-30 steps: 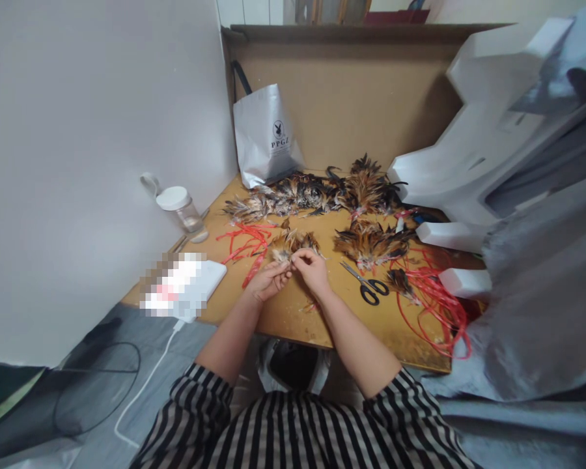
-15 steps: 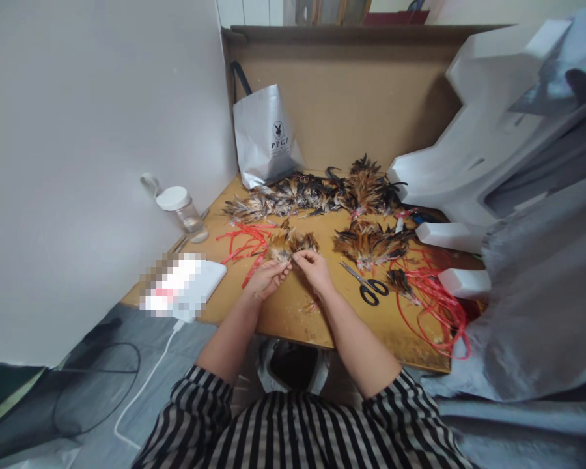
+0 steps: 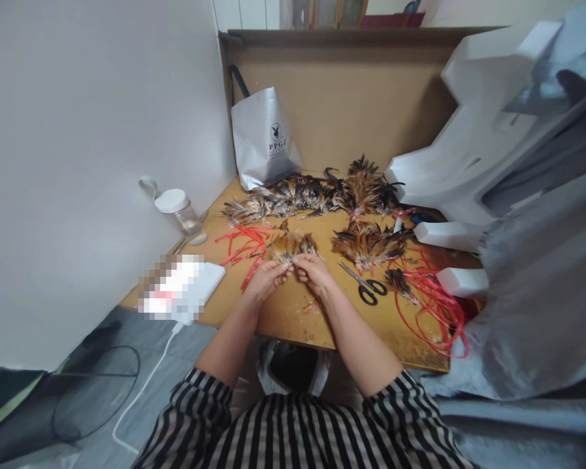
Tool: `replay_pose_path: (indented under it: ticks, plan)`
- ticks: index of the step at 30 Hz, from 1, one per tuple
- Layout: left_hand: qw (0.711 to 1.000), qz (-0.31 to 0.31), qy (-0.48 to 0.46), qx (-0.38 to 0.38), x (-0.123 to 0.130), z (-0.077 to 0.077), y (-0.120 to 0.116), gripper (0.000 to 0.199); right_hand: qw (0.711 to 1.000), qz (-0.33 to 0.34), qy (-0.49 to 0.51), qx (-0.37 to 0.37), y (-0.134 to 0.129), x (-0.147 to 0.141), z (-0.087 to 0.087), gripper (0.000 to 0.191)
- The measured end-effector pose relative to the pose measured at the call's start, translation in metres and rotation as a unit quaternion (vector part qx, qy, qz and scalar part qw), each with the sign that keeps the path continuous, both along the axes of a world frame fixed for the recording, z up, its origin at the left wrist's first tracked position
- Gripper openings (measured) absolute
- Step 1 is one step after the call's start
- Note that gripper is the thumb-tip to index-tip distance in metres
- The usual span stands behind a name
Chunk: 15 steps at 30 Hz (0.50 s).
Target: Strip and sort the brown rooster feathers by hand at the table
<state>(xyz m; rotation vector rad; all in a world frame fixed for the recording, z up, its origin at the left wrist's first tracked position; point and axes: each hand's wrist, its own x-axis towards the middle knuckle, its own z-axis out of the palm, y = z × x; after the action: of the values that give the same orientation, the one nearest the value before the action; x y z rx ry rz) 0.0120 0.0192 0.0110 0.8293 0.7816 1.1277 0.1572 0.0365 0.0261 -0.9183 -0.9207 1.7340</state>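
Brown and black feathers (image 3: 293,245) lie on the wooden table in front of my fingertips. My left hand (image 3: 272,276) is closed in a pinch at their near edge, and my right hand (image 3: 312,268) pinches right beside it, the fingertips almost touching. What sits between the fingers is too small to make out. Left of the hands are red plastic strips (image 3: 247,242). Black-handled scissors (image 3: 367,286) rest to the right, below a larger fan of feathers (image 3: 368,244).
A long row of feathers (image 3: 293,198) runs along the back, before a silver bag (image 3: 264,137). A lidded jar (image 3: 183,215) and a white device (image 3: 209,283) stand left. Tangled red strips (image 3: 439,306) and white foam pieces (image 3: 461,282) are at right.
My right hand's fingers have curled in slightly and both hands' fingertips have drawn closer together. The camera view has shifted a little.
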Motion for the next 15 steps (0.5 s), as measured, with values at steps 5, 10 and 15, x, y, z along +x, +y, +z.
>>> replay_pose_path:
  ticks: [5,10,15]
  plan:
    - [1.0,0.011,-0.008,-0.018,-0.001,-0.001,0.002,0.02,0.997,-0.055,-0.003,0.052,-0.002,-0.004,0.002,0.025]
    - [1.0,-0.001,0.0,-0.016,0.0,0.0,0.002,0.021,0.982,-0.111,-0.09,0.121,-0.005,-0.011,0.001,0.022]
    - [1.0,0.005,0.014,-0.01,0.001,0.002,0.001,0.022,0.971,-0.113,-0.112,0.177,-0.006,-0.013,-0.001,0.02]
